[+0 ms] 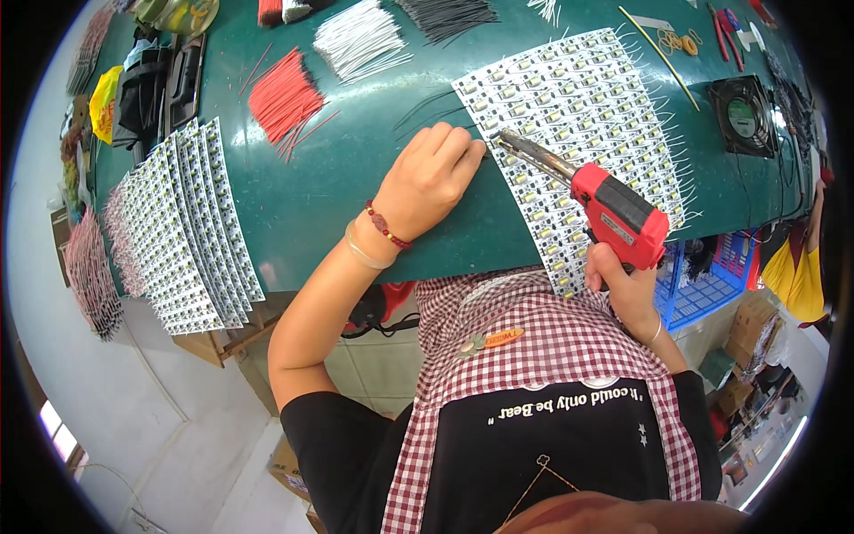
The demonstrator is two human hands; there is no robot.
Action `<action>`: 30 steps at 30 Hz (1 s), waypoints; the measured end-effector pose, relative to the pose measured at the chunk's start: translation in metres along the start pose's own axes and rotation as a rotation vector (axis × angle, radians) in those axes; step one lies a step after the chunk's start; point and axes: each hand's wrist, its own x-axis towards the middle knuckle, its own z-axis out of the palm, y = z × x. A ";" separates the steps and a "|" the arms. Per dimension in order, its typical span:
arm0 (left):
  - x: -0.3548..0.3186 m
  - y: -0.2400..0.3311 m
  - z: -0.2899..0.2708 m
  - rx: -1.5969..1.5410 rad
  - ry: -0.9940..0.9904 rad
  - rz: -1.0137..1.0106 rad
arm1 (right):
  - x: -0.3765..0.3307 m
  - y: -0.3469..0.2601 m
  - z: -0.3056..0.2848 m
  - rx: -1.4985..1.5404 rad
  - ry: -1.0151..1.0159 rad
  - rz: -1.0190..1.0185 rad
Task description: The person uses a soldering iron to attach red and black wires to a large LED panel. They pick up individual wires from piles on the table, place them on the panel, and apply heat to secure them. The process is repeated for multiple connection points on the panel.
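Note:
My right hand [625, 292] grips a red and black soldering gun [620, 212]. The gun's metal tip reaches the left edge of a large white circuit board panel [578, 93] covered with rows of small parts. White wires stick out along the panel's right side. My left hand [431, 169] is closed at that same left edge, its fingertips pinched close to the tip. Whatever the left fingers hold is hidden. A few thin black wires [425, 107] lie on the green table just beyond the left hand.
Bundles of red wires [283, 93], white wires [360, 43] and black wires [447, 16] lie at the back. Stacked panels [182, 231] stand at the left table edge. A small fan [744, 116] sits right, above a blue crate [712, 280].

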 end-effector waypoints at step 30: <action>-0.003 0.011 -0.005 0.018 0.028 0.025 | -0.017 0.012 -0.014 0.013 -0.069 -0.079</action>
